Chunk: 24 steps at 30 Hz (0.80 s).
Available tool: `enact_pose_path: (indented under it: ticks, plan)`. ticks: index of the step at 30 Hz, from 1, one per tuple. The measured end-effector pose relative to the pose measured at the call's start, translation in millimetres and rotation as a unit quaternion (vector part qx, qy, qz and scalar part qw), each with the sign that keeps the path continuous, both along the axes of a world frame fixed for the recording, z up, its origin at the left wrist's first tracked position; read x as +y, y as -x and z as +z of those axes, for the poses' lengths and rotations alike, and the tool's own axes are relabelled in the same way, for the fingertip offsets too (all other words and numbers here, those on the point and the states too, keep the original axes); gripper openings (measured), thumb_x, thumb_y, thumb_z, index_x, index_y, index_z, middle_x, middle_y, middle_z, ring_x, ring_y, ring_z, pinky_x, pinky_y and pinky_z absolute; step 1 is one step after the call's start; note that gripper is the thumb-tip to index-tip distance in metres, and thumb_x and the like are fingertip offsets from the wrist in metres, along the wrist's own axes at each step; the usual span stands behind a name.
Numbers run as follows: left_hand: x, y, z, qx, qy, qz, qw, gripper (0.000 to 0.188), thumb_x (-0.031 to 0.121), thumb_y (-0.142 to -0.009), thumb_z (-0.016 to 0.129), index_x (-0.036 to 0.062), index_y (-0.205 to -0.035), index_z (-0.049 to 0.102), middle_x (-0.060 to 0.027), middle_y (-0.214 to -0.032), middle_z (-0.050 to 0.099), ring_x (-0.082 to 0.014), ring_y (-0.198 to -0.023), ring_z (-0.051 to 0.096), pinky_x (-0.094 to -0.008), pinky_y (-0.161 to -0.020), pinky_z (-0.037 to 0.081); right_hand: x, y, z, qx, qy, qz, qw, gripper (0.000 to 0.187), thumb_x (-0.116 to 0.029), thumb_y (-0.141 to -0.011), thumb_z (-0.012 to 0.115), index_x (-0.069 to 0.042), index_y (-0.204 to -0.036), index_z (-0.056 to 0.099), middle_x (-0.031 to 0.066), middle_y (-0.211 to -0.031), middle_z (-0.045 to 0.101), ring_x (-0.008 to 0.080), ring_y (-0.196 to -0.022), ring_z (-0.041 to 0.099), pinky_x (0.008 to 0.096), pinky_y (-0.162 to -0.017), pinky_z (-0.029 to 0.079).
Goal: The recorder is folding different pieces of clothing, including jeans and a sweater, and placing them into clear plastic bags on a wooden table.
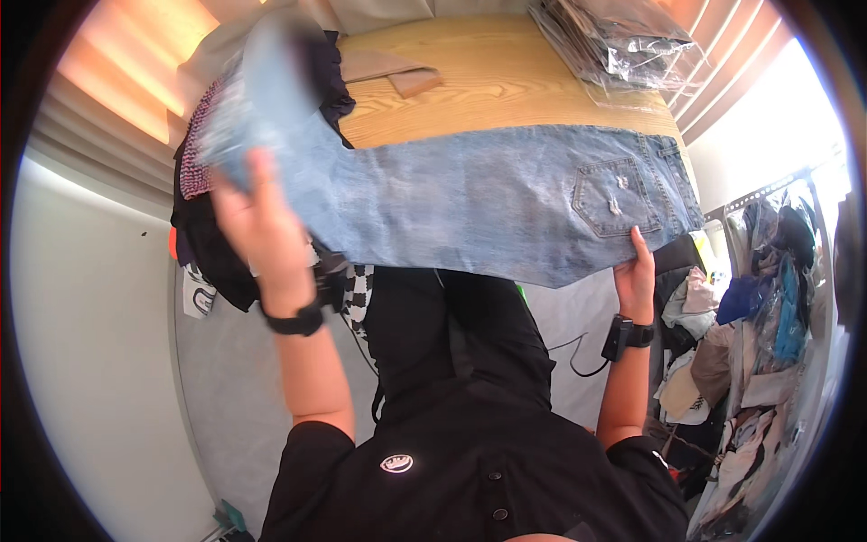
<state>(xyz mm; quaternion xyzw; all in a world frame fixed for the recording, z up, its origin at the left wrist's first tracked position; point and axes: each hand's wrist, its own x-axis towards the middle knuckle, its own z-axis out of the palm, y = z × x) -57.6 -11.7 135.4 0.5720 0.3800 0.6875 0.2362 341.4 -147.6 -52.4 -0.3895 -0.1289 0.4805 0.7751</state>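
Note:
A folded pair of light-blue jeans (470, 199) lies along the near part of the wooden table, its waist end at the right and its legs at the left. The back pocket, with small frayed rips, faces up. My left hand (257, 226), blurred by motion, grips the leg end at the left, where the denim is raised and smeared; its fingers are partly hidden. At the lower edge below the pocket, my right hand (638, 271) holds the jeans with the thumb on top and the fingers underneath.
Dark and pink-patterned garments (200, 158) are piled under the leg end. Brown flat pieces (397, 74) lie behind on the table (479, 63). A stack of clear-bagged garments (619, 50) sits at the far right. Clothes hang on a rack (768, 298) at the right.

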Motion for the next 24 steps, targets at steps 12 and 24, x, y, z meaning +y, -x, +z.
enact_pose_path:
  ticks: [12, 24]
  plan:
    - [-29, -168, -150, 0.548, 0.020, -0.134, 0.826, 0.068, 0.022, -0.077, 0.067, 0.0082, -0.137, 0.040, -0.0166, -0.142, 0.037, -0.0310, -0.135, 0.029, -0.0535, -0.110, 0.018, -4, -24, 17, 0.075, -0.117, 0.029, 0.990, 0.042, -0.017, -0.092, 0.048, 0.002, -0.130, 0.043, 0.0138, -0.131, 0.051, 0.0263, -0.123, 0.046, 0.0408, -0.106, 0.030]
    - [-29, -176, -144, 0.452, 0.073, -0.204, 0.865, 0.038, 0.028, -0.091, 0.054, 0.0087, -0.124, 0.056, -0.0167, -0.133, 0.049, -0.0319, -0.129, 0.039, -0.0558, -0.107, 0.022, 15, -42, 13, 0.083, -0.023, -0.037, 0.996, 0.036, -0.019, -0.095, 0.051, 0.001, -0.124, 0.050, 0.0122, -0.127, 0.054, 0.0250, -0.116, 0.051, 0.0384, -0.101, 0.038]
